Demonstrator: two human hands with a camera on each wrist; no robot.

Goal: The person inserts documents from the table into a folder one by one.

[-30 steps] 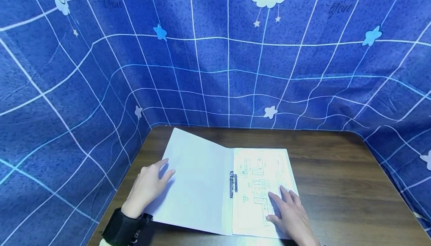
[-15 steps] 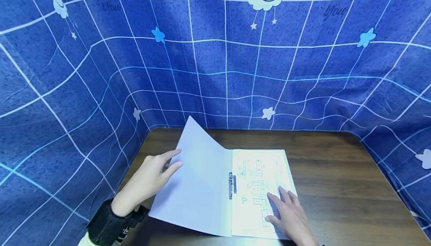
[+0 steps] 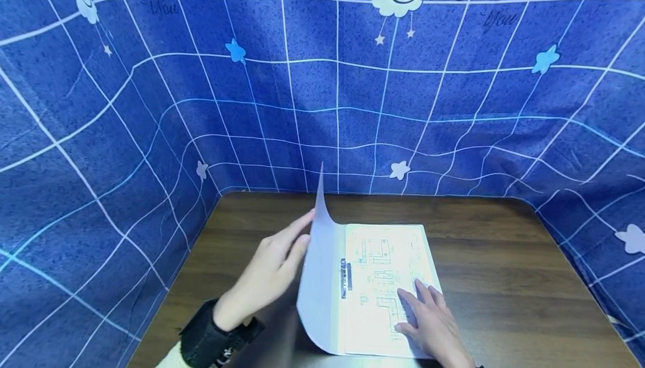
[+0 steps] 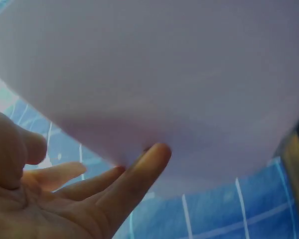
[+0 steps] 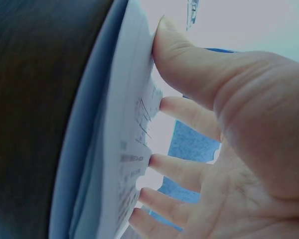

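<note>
A white folder [image 3: 322, 284] stands open on the table, its left cover [image 4: 189, 74] raised nearly upright and bent along its lower part. My left hand [image 3: 269, 267] touches the outer face of that cover with its fingertips, the fingers mostly straight. In the left wrist view one finger presses on the cover while the thumb is apart from it. Printed sheets with line drawings [image 3: 373, 278] lie in the right half, beside a metal clip [image 3: 345, 278] near the spine. My right hand [image 3: 433, 320] rests its spread fingertips on the top sheet, at the lower right.
A brown wooden table [image 3: 509, 278] bears the folder. Blue cloth [image 3: 302, 77] with white grid lines, stars and clouds hangs behind and at the sides. A black band [image 3: 211, 331] sits on the left wrist.
My left hand has moved right, swinging the left cover from low over the table up to nearly upright. The right hand has stayed on the sheets.
</note>
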